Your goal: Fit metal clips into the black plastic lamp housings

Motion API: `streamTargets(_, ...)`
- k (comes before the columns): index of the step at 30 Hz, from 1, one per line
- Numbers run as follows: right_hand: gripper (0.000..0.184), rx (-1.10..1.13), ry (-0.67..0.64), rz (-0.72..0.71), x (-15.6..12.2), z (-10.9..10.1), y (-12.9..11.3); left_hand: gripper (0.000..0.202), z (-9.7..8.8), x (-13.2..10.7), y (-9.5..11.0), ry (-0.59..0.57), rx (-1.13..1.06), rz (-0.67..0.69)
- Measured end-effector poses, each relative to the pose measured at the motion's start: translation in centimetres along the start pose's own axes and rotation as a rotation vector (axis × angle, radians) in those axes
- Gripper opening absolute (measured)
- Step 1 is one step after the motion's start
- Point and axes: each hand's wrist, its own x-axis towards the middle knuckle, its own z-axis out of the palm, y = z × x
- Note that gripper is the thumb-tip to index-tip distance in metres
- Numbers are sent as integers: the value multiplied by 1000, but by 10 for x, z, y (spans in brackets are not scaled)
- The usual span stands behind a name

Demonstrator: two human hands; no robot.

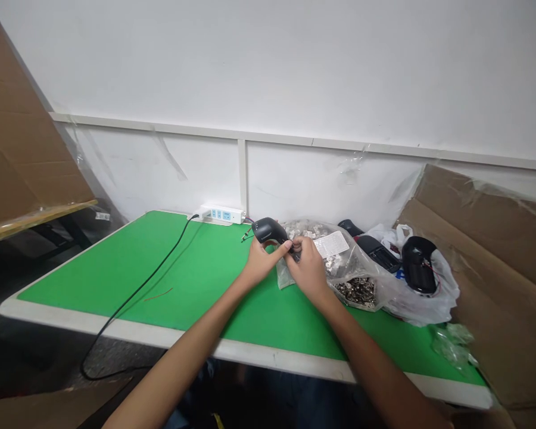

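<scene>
Both my hands meet over the green table top, holding a black handheld scanner-like device. My left hand grips the device from the left with its forefinger stretched along it. My right hand pinches at the device's lower part with closed fingers. What the fingertips press on is too small to make out. Thin wires stick out by the device's head.
Clear plastic bags of small metal parts lie right of my hands. Another black device rests on a white bag. A power strip sits at the wall, its black cable running off the table. A red wire lies on the green. Cardboard leans at right.
</scene>
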Motion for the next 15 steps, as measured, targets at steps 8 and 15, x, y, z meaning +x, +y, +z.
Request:
streamTargets(8, 14, -32, 0, -1, 0, 1, 0, 60, -1, 0, 2, -42, 38, 34)
streamTargets(15, 13, -52, -8, -11, -1, 1, 0, 60, -1, -1, 2, -33, 50, 25)
